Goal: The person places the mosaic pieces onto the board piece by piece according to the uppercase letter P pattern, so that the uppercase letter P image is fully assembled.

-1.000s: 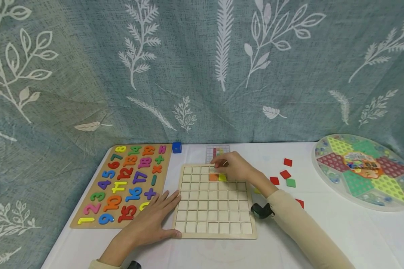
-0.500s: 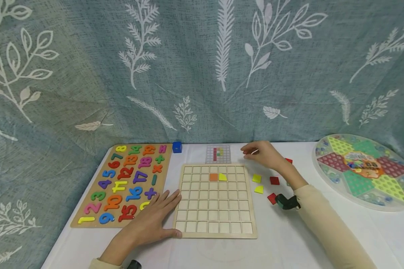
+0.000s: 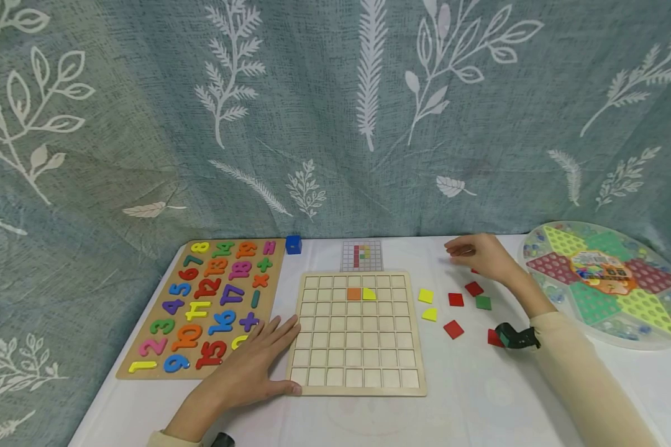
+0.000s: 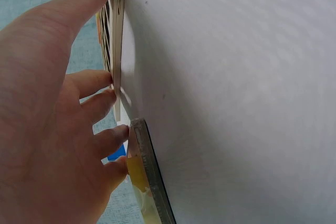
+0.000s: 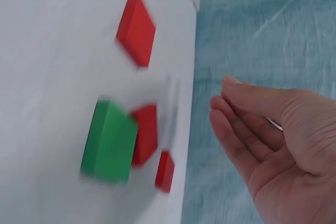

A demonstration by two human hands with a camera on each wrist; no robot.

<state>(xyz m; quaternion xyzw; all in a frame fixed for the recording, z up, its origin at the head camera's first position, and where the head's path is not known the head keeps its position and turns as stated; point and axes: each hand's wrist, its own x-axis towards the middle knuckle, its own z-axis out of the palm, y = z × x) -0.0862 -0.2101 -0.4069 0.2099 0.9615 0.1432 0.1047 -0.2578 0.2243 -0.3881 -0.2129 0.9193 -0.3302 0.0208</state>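
Note:
My left hand [image 3: 257, 366] lies with fingers spread at the left side of a wooden grid board [image 3: 319, 391]. Its thumb touches the board's lower left corner; in the left wrist view other fingertips rest along that board and the number board beside it. An orange square tile [image 3: 354, 294] and a yellow quarter-round tile [image 3: 368, 294] sit in neighbouring cells of the second row. My right hand [image 3: 483, 256] hovers over the back right of the table, fingers loosely bent, with nothing visible in them. Beneath it are red tiles [image 3: 473, 289] and a green tile [image 3: 483, 303].
A number puzzle board [image 3: 162, 347] lies at left, with a blue cube [image 3: 293, 244] behind it. A printed pattern card [image 3: 349, 256] is beyond the grid. Yellow tiles [image 3: 426, 295] lie right of it. A round marble game box [image 3: 542, 304] stands far right, before a curtain [image 3: 313, 124].
My right hand has left the grid's top edge and travelled right, over the loose tiles. The card and yellow tiles it covered now show. My left hand has stayed put.

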